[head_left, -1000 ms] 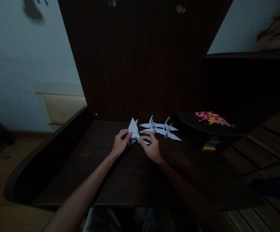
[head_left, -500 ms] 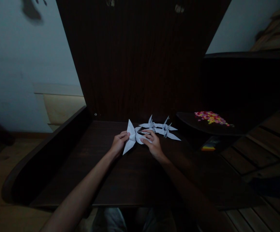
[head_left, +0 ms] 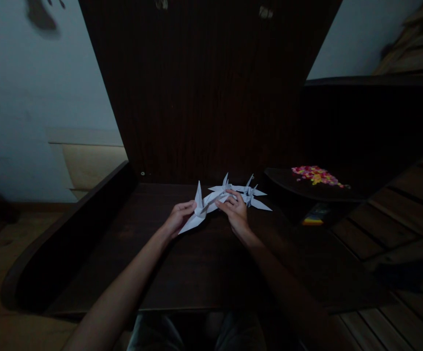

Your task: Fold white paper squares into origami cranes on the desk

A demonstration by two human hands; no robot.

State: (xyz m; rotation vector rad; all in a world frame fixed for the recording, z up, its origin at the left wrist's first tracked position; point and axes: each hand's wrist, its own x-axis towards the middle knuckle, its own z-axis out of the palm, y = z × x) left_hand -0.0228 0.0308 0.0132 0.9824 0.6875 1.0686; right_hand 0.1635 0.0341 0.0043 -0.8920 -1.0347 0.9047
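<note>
Between my hands is a white folded paper crane [head_left: 199, 211] with long pointed tips, tilted above the dark desk. My left hand [head_left: 177, 218] pinches its left side between thumb and fingers. At its right end my right hand [head_left: 235, 209] has thumb and fingers closed on a wing. More white paper cranes [head_left: 258, 204] lie just behind and to the right of my right hand, which partly hides them. Dim light blurs the finer folds.
A dark wooden desk [head_left: 124, 258] has a raised left side [head_left: 68, 234] and a tall back panel [head_left: 211, 97]. Small pink, red and yellow pieces [head_left: 317, 175] are heaped on a rounded shelf [head_left: 280, 178] at right. Below it sits a rainbow-striped item [head_left: 313, 221].
The crane in my hands has turned and its wings are spread more lengthwise. My right hand has shifted slightly to the right. The view has moved a little.
</note>
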